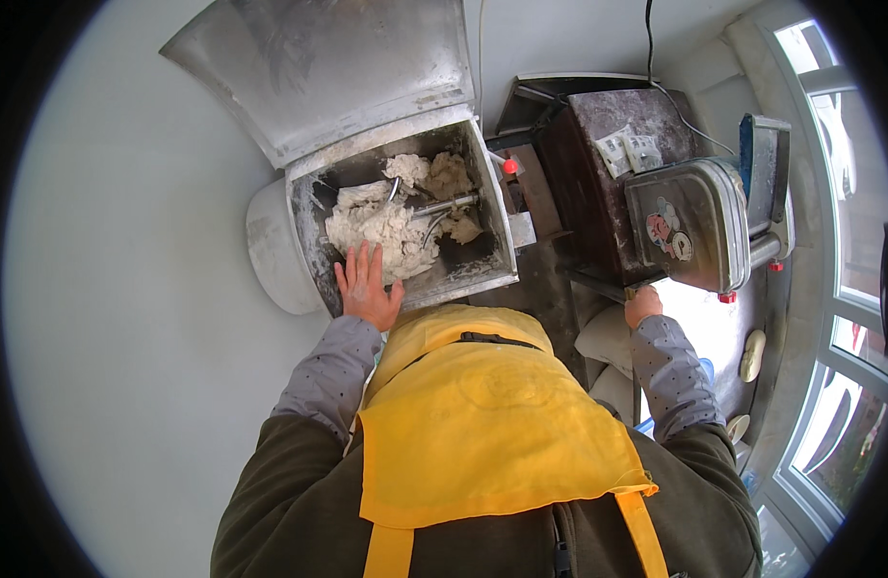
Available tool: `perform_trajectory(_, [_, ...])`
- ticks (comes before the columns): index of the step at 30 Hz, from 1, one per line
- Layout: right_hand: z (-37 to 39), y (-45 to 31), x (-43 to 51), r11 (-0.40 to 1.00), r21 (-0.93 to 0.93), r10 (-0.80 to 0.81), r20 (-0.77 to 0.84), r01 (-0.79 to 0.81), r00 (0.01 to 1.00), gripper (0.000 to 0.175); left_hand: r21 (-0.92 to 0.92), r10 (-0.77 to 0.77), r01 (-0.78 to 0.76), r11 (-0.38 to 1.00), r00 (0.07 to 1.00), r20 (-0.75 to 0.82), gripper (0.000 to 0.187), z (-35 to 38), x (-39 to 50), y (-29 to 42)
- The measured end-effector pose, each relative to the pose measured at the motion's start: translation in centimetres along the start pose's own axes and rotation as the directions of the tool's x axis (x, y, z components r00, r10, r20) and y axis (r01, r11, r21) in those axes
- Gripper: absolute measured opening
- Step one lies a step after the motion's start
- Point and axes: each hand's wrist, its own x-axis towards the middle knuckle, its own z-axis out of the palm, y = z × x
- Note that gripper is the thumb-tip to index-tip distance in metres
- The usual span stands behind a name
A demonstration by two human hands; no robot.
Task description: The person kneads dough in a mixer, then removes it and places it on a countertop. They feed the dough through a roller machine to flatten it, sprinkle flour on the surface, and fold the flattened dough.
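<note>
Rough, pale dough [379, 230] lies in clumps around the metal mixing shaft [444, 206] inside a floury dough mixer [505, 249], whose metal lid [357, 79] is raised. My left hand [368, 289] reaches over the mixer's near edge, fingers spread, with its fingertips at the dough's near side; whether they press on it is unclear. Off to the right, my right hand [643, 306] is closed at the corner of a dark cabinet [585, 180], by a small brownish object or edge that I cannot make out.
A scale [686, 224] with a metal pan stands right of the cabinet, near the windows. Small printed packets [628, 150] lie on the floury cabinet top. A red-knobbed lever [510, 166] sticks out beside the mixer. Pale sacks [606, 339] are below my right hand. A cable hangs behind.
</note>
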Motion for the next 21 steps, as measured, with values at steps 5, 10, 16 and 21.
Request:
perform_trajectory(5, [0.06,0.09,0.12,1.000,0.007,-0.028,0.004,0.028,1.000,0.035,-0.018,0.001,-0.001,1.000,1.000,0.000,0.076,0.37,-0.02,-0.27])
perform_trajectory(10, [0.27,0.19,0.24,0.999,-0.015,-0.047,-0.011,0.047,0.999,0.035,-0.027,0.002,-0.003,1.000,1.000,-0.012,0.076,0.70,0.00,-0.45])
perform_trajectory(16, [0.47,0.32,0.24,0.998,-0.032,-0.052,-0.021,0.051,0.998,0.036,-0.033,-0.023,0.023,0.999,1.000,0.009,0.075,0.69,0.03,-0.40])
perform_trajectory(21, [0.91,0.60,0.54,1.000,-0.025,-0.014,-0.039,0.013,0.999,0.041,-0.033,-0.034,0.035,0.999,0.999,0.035,0.077,0.65,0.06,-0.49])
